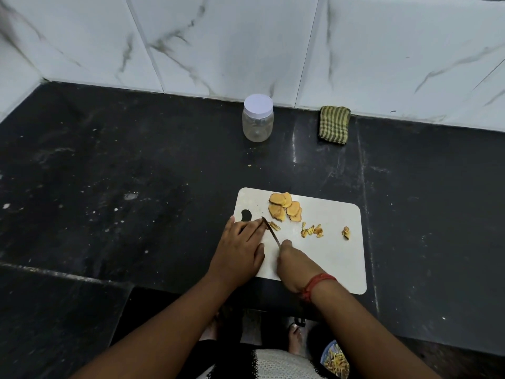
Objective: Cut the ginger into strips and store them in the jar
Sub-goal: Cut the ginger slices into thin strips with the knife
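Left hand (240,247): lying flat, fingers extended, pressing ginger on the cutting board (336,242).
Right hand (293,262): gripping the knife (270,231), slicing.
Jar (257,118): standing lidded on the desk (123,173).

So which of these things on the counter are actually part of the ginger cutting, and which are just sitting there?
In use:
knife, gripped by the right hand
left hand, steadying the piece being cut
ginger slices and cut strips
white cutting board
lidded clear jar

Lying about:
striped green cloth by the wall

Home kitchen: black stone counter (109,173), marble-tiled wall (218,36).
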A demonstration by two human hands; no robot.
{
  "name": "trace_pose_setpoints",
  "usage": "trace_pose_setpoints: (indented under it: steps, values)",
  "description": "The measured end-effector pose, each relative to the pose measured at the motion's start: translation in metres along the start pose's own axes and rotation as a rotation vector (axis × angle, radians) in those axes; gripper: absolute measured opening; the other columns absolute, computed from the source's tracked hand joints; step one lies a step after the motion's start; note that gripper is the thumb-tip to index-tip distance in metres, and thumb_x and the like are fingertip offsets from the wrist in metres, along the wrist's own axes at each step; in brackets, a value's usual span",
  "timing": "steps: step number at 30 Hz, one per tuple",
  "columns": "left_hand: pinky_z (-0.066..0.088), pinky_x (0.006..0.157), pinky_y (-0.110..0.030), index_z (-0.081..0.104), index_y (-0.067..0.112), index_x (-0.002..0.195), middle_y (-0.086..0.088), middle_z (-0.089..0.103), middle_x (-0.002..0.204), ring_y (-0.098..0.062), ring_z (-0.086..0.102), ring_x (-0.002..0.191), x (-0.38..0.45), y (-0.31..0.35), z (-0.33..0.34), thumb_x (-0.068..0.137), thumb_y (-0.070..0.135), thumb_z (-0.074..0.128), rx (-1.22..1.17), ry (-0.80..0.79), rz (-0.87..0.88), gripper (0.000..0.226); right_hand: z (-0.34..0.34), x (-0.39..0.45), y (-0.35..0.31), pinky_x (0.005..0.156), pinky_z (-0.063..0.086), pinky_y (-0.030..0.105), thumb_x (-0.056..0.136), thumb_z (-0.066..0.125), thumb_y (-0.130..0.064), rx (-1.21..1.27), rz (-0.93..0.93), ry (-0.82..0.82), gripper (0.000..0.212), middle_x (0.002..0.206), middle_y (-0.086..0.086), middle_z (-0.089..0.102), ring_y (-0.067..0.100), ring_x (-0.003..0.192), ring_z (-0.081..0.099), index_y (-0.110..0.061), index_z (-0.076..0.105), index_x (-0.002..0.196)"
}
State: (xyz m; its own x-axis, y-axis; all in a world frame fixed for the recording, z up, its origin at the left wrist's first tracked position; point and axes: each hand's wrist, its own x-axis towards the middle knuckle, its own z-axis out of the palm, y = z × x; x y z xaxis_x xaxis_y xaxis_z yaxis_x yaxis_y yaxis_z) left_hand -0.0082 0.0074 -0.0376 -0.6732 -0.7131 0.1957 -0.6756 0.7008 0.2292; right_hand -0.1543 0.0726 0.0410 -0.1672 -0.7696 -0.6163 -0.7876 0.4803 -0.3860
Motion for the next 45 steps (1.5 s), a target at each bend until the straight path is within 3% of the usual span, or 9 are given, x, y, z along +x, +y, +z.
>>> trace_pose_setpoints:
  steps: [3, 5, 13, 18, 24, 29, 37, 40, 45]
  values:
    - [0.027, 0.120, -0.054, 0.058, 0.015, 0.140, 0.000, 0.054, 0.144, -0.020, 0.051, 0.124, 0.000, 0.001, 0.001, 0.098, 0.034, 0.046, 0.016, -0.003, 0.003, 0.049, -0.006, 0.000, 0.005, 0.045, 0.030, 0.020, 0.097, 0.040, -0.006, 0.080, -0.010, -0.051, 0.015, 0.073, 0.005, 0.050, 0.016, 0.062, 0.050, -0.001, 0.039, 0.111]
    - [0.029, 0.119, -0.055, 0.062, 0.014, 0.136, -0.001, 0.056, 0.142, -0.021, 0.052, 0.122, 0.001, 0.001, 0.002, 0.097, 0.034, 0.047, 0.026, 0.005, 0.006, 0.046, -0.009, 0.001, 0.008, 0.044, 0.033, 0.023, 0.098, 0.040, -0.011, 0.150, 0.010, -0.077, 0.013, 0.071, 0.005, 0.048, 0.017, 0.057, 0.048, -0.002, 0.040, 0.108]
    - [0.038, 0.111, -0.061, 0.068, 0.014, 0.126, -0.003, 0.062, 0.135, -0.024, 0.056, 0.111, 0.007, 0.010, -0.001, 0.092, 0.027, 0.058, 0.079, 0.035, -0.012, 0.038, 0.005, -0.004, 0.000, 0.065, 0.036, 0.027, 0.092, 0.042, 0.001, -0.065, -0.041, 0.017, 0.047, 0.110, 0.020, 0.063, 0.029, 0.093, 0.062, 0.005, 0.027, 0.136]
    - [0.040, 0.110, -0.062, 0.069, 0.015, 0.123, -0.002, 0.063, 0.132, -0.023, 0.058, 0.108, 0.009, 0.011, -0.004, 0.089, 0.026, 0.062, 0.108, 0.032, -0.008, 0.036, 0.004, 0.001, 0.003, 0.046, 0.025, 0.019, 0.093, 0.042, -0.002, -0.036, -0.062, 0.012, 0.034, 0.072, 0.001, 0.048, 0.023, 0.076, 0.054, 0.005, 0.035, 0.126]
    - [0.037, 0.112, -0.062, 0.067, 0.016, 0.125, 0.000, 0.061, 0.133, -0.023, 0.056, 0.109, 0.010, 0.011, -0.003, 0.090, 0.028, 0.053, 0.110, 0.035, -0.021, 0.040, 0.003, 0.002, 0.001, 0.047, 0.028, 0.021, 0.095, 0.040, -0.004, 0.009, -0.026, 0.036, 0.029, 0.093, 0.015, 0.061, 0.019, 0.069, 0.050, 0.003, 0.037, 0.123]
    - [0.035, 0.113, -0.063, 0.063, 0.014, 0.133, -0.002, 0.058, 0.139, -0.023, 0.055, 0.114, 0.003, 0.010, 0.001, 0.096, 0.031, 0.048, 0.084, 0.049, -0.016, 0.044, -0.003, 0.003, 0.004, 0.046, 0.027, 0.022, 0.092, 0.041, 0.000, -0.020, -0.033, 0.002, 0.030, 0.069, 0.001, 0.045, 0.011, 0.057, 0.043, 0.002, 0.037, 0.122]
    - [0.035, 0.113, -0.064, 0.062, 0.014, 0.136, 0.000, 0.057, 0.141, -0.022, 0.055, 0.115, 0.003, 0.010, 0.001, 0.097, 0.034, 0.041, 0.106, 0.036, -0.015, 0.049, -0.009, -0.001, 0.005, 0.041, 0.031, 0.015, 0.098, 0.043, -0.010, 0.045, -0.109, -0.042, 0.008, 0.070, 0.002, 0.049, 0.012, 0.058, 0.047, -0.007, 0.038, 0.104]
    - [0.034, 0.114, -0.063, 0.064, 0.014, 0.134, 0.000, 0.058, 0.139, -0.021, 0.054, 0.114, 0.004, 0.010, 0.001, 0.096, 0.034, 0.043, 0.099, 0.042, -0.021, 0.047, -0.009, -0.001, 0.006, 0.051, 0.038, 0.023, 0.099, 0.039, -0.011, 0.078, -0.088, -0.012, 0.004, 0.077, 0.005, 0.052, 0.017, 0.065, 0.052, -0.009, 0.038, 0.102]
    - [0.032, 0.115, -0.062, 0.064, 0.015, 0.134, 0.001, 0.058, 0.139, -0.021, 0.053, 0.115, 0.004, 0.009, 0.002, 0.095, 0.034, 0.047, 0.077, 0.050, -0.026, 0.047, -0.010, 0.000, 0.004, 0.063, 0.039, 0.032, 0.091, 0.037, 0.000, -0.081, -0.069, 0.029, 0.030, 0.097, 0.017, 0.062, 0.024, 0.073, 0.051, -0.004, 0.036, 0.121]
